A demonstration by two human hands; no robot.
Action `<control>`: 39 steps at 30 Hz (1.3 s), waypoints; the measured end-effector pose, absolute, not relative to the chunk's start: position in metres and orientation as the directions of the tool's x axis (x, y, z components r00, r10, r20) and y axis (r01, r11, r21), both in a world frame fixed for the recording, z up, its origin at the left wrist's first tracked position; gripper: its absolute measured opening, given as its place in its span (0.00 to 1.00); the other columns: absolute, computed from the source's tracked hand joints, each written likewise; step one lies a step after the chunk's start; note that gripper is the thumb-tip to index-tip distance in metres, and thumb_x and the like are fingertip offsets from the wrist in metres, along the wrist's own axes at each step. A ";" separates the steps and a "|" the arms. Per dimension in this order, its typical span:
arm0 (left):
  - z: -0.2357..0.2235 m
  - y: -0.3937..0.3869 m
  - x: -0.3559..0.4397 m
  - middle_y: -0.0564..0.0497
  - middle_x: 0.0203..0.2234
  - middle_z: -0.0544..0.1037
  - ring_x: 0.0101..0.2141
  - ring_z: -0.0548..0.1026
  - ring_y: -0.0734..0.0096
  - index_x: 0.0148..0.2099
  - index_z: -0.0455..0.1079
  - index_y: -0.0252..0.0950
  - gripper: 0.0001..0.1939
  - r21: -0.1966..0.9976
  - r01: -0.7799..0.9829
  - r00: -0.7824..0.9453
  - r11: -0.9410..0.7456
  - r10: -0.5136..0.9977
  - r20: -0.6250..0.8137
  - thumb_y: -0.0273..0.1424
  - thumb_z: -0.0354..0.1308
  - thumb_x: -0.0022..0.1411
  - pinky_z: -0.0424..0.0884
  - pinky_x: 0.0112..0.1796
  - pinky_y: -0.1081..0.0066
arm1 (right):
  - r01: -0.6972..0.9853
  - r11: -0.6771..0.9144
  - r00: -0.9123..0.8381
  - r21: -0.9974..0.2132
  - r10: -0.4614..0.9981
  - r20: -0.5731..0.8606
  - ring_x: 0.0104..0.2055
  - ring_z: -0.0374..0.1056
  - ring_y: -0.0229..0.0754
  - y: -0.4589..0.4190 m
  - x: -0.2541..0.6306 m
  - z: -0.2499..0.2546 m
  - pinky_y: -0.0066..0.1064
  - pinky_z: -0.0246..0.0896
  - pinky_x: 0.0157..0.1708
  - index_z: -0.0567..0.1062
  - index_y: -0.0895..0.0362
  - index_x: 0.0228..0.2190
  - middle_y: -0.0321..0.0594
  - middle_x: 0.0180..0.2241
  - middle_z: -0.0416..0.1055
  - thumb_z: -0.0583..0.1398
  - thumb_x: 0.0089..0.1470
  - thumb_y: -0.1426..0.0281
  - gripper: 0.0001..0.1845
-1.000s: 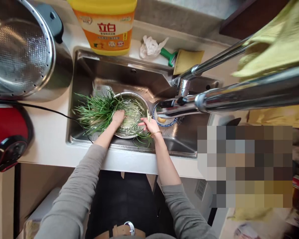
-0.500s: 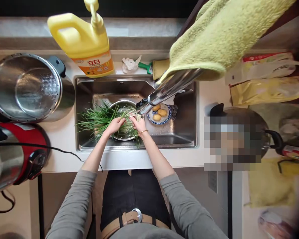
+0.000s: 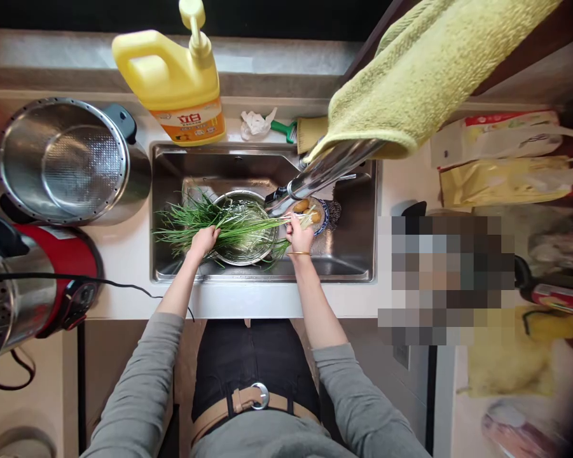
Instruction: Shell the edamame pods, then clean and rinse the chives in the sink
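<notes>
A bunch of long green chives (image 3: 238, 230) stretches across a metal basin (image 3: 248, 259) of water in the sink. My left hand (image 3: 205, 242), at the basin's left side, is closed around the leafy part. My right hand (image 3: 300, 238) grips the pale stem ends beyond the basin's right rim, with a few green leaves hanging below it. Behind this hand sits a blue-and-white plate (image 3: 325, 219) with potatoes (image 3: 301, 206) on it, partly hidden by the hand and the stems.
A chrome faucet (image 3: 334, 166) with a yellow towel (image 3: 376, 95) over it reaches above the sink (image 3: 348, 257). Behind stand a yellow detergent jug (image 3: 181, 89), crumpled tissue and a green peeler (image 3: 282, 130). At left are a steel pot (image 3: 138, 184) and a red appliance (image 3: 71, 267) with a cord.
My right hand first moved left to meet the left hand over the basin. Since then the hands have spread apart, drawing the chives out straight between them. The view has also tilted.
</notes>
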State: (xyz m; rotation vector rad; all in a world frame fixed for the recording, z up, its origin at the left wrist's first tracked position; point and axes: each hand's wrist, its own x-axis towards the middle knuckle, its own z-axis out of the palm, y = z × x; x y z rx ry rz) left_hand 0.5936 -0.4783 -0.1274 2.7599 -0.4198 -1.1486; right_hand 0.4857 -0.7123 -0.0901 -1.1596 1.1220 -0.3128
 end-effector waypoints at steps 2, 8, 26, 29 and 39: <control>-0.125 -0.477 0.592 0.34 0.45 0.77 0.46 0.75 0.54 0.51 0.69 0.32 0.19 0.182 -0.227 0.667 -0.957 -0.289 -0.686 0.37 0.46 0.68 0.68 0.44 0.65 | -0.302 0.410 0.506 -0.861 -0.696 -0.509 0.18 0.51 0.30 -0.724 0.478 -0.079 0.22 0.42 0.14 0.73 0.57 0.28 0.29 0.18 0.60 0.64 0.45 0.53 0.19; -0.071 -0.521 0.575 0.34 0.61 0.65 0.61 0.61 0.47 0.59 0.67 0.32 0.23 0.403 -0.283 0.835 -0.870 -0.430 -0.343 0.34 0.52 0.64 0.56 0.59 0.52 | -0.304 0.397 0.617 -0.866 -0.610 -0.496 0.17 0.51 0.30 -0.724 0.469 -0.055 0.22 0.41 0.13 0.76 0.58 0.29 0.30 0.17 0.60 0.67 0.42 0.52 0.21; -0.079 -0.497 0.590 0.52 0.25 0.74 0.22 0.68 0.80 0.41 0.75 0.30 0.16 0.883 0.464 0.886 -0.078 0.049 -0.461 0.38 0.60 0.57 0.67 0.28 0.76 | -0.088 0.476 0.561 -0.875 -0.703 -0.438 0.16 0.57 0.28 -0.745 0.469 -0.030 0.20 0.43 0.12 0.73 0.58 0.24 0.31 0.18 0.67 0.65 0.47 0.54 0.19; -0.085 -0.481 0.602 0.53 0.25 0.73 0.20 0.66 0.81 0.43 0.74 0.30 0.14 0.895 0.422 0.890 -0.143 0.251 -0.380 0.35 0.55 0.61 0.66 0.26 0.76 | -0.087 0.496 0.597 -0.864 -0.668 -0.444 0.17 0.60 0.29 -0.742 0.468 -0.030 0.20 0.46 0.12 0.73 0.58 0.24 0.32 0.19 0.68 0.66 0.48 0.56 0.18; -0.062 -0.490 0.589 0.46 0.32 0.80 0.26 0.72 0.76 0.45 0.76 0.29 0.18 0.918 0.371 0.926 -0.141 -0.026 -0.378 0.37 0.62 0.56 0.71 0.33 0.71 | -0.091 0.584 0.668 -0.806 -0.565 -0.485 0.34 0.75 0.38 -0.742 0.467 -0.033 0.32 0.73 0.37 0.74 0.56 0.27 0.36 0.28 0.77 0.64 0.53 0.60 0.12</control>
